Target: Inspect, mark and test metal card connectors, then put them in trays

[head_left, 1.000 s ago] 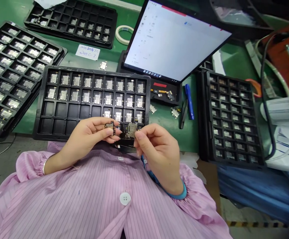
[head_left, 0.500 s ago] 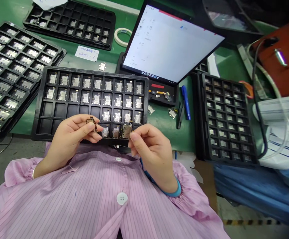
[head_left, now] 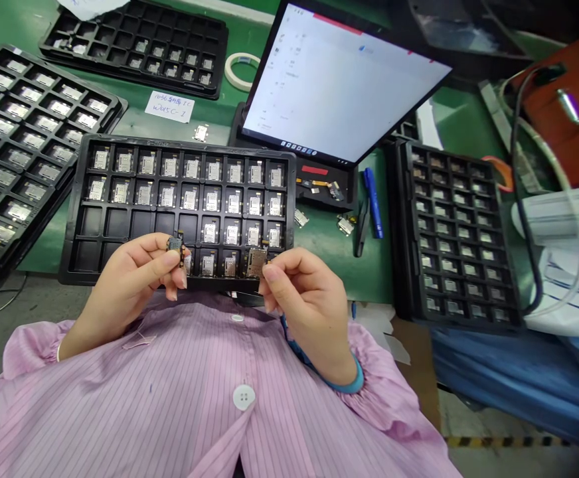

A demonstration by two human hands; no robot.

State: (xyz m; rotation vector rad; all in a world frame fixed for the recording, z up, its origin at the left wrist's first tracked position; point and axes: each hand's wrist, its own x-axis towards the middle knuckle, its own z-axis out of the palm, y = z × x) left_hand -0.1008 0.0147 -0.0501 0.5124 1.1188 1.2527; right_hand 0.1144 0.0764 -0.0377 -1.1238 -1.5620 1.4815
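Between the thumb and fingers of my left hand (head_left: 147, 265) is a small dark circuit board (head_left: 174, 245), tilted, over the front edge of the black compartment tray (head_left: 68, 265). My right hand (head_left: 302, 292) pinches the edge of another small circuit board (head_left: 256, 262) with a silvery metal face, above the tray's front right corner. In the tray's two back rows and the right part of the front rows sit several similar boards (head_left: 213, 200). Compartments at the front left hold nothing. My fingers hide part of the front row.
Left stands another filled tray (head_left: 35, 192), with a further tray (head_left: 220, 66) behind. A laptop (head_left: 339, 86) is at the back, near a tape roll (head_left: 230, 73) and a handwritten label (head_left: 170, 107). On the right are tweezers (head_left: 362, 229), a blue pen (head_left: 373, 199) and stacked trays (head_left: 404, 265).
My left hand has moved slightly left and turned its board, so more of the dark face shows. The right hand stays almost in place with its board.
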